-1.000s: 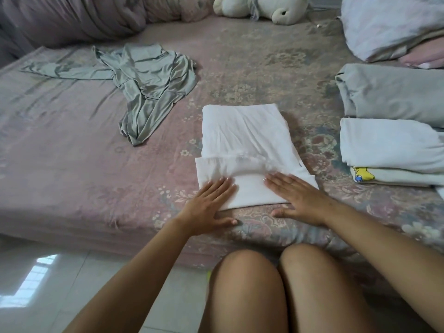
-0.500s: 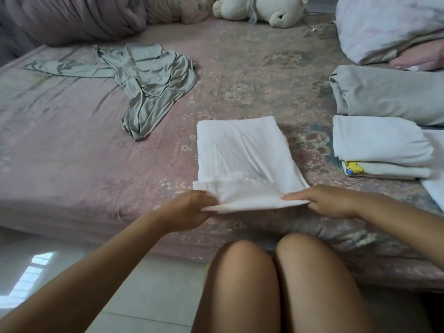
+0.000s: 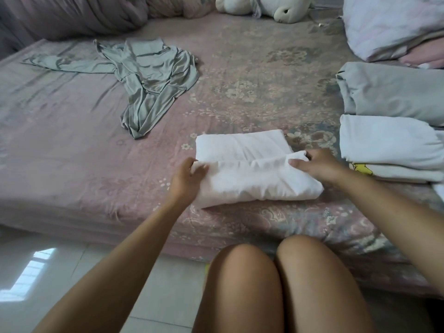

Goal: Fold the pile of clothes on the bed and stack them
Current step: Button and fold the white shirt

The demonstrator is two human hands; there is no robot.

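My left hand (image 3: 189, 175) and right hand (image 3: 312, 164) pinched the white garment's (image 3: 252, 174) folded ends near the bed (image 3: 72, 164) edge; uneven pulling risked the fold slipping open.

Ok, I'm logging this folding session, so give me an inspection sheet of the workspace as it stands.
Surface: bed with a pink floral sheet.
Job's things: white garment half folded at the near edge; grey-green top lying unfolded on the far left; folded stack and folded grey piece on the right.
Clutter: plush toy, pillows, bunched duvet.
Hands: left hand and right hand each grip an end of the white garment's folded-over edge.
Cables: nothing seen.
Surroundings: tiled floor.
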